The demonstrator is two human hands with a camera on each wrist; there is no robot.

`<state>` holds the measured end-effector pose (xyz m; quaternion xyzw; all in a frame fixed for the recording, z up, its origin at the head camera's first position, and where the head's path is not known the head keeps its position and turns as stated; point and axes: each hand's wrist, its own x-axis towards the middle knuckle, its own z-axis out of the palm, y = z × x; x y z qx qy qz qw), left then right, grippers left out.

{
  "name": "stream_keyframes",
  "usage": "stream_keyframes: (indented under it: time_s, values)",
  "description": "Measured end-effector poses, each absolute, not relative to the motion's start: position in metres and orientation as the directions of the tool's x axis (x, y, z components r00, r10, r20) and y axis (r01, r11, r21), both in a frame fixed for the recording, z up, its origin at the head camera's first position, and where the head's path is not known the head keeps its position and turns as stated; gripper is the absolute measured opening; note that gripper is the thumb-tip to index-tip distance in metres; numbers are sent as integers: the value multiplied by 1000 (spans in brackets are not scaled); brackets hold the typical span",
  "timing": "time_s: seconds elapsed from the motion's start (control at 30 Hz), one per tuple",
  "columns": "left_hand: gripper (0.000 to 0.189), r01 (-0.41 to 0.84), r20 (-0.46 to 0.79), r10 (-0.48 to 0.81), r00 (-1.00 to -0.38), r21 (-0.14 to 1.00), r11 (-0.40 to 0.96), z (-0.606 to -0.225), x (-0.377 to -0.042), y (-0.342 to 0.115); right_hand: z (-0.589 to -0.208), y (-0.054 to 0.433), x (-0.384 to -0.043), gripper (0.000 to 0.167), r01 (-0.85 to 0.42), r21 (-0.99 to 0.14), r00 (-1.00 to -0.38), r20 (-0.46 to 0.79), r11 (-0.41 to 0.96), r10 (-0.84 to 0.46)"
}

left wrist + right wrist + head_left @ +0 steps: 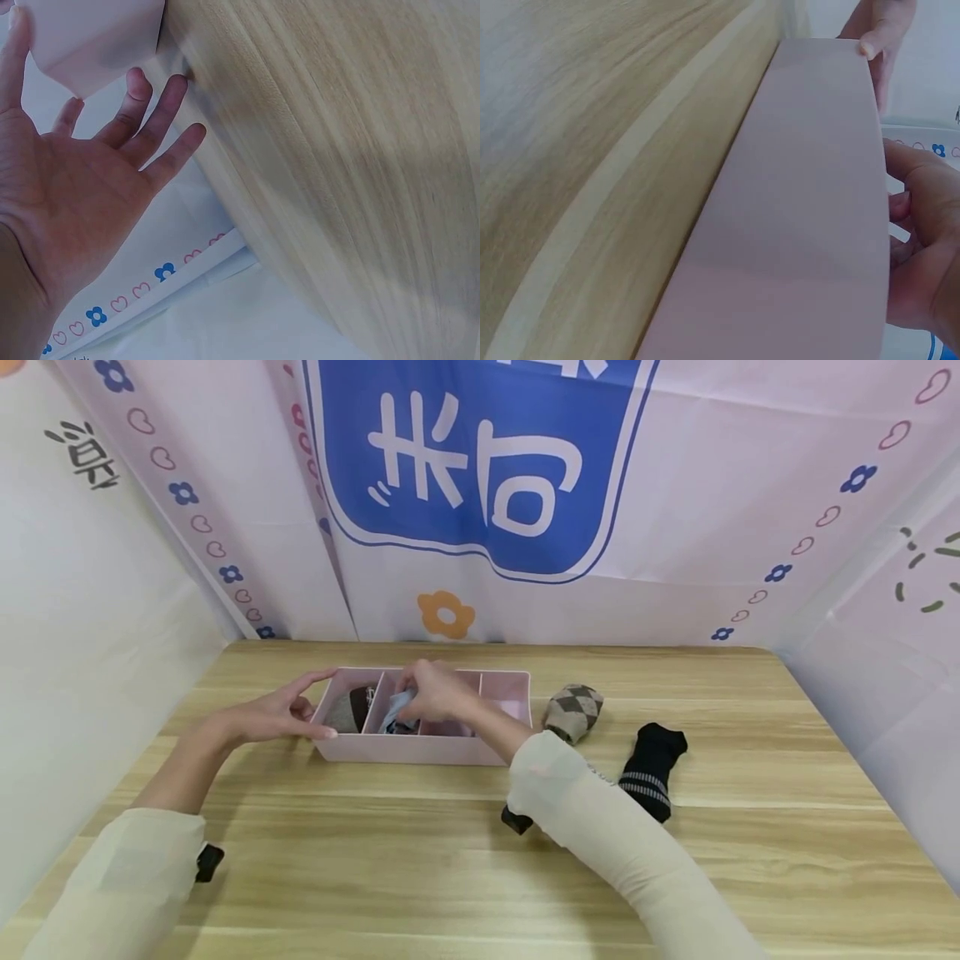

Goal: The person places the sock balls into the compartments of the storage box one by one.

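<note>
Stowing seems underway: the right hand pinches blue cloth, the spread left hand touches the box. Gentle release seems needed next.

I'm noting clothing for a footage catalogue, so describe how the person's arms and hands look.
The left hand and right hand wear no gloves. The left sleeve and right sleeve are plain cream, ending short of the wrists. A small black piece shows beside the left sleeve; whether it is worn, I cannot tell.
</note>
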<state>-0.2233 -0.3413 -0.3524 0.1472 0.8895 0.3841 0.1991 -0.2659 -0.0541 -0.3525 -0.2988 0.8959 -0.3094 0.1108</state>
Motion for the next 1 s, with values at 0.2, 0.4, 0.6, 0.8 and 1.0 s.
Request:
stream_keyframes:
  time_s: [0.2, 0.4, 0.6, 0.8, 1.0]
  values:
    - [103, 112, -239, 416, -878, 742, 661, -353, -224, -340, -354, -53, -265, 28, -496, -618, -769, -13, 609, -639]
    - [103, 117, -232, 420, -878, 746, 656, -352, -224, -340, -351, -48, -266, 30, -504, -635, -754, -6, 585, -656]
    - [103, 113, -237, 417, -877, 742, 660, -352, -224, -340, -349, -39, -266, 33, -511, -647, -746, 8, 565, -666]
    - [103, 112, -239, 418, -877, 743, 660, -352, -223, -340, -341, -21, -264, 33, -548, -640, -727, 46, 539, -685]
    - [102, 112, -239, 418, -876, 743, 660, -352, -223, -340, -331, 1, -262, 32, -555, -659, -720, 74, 508, -690]
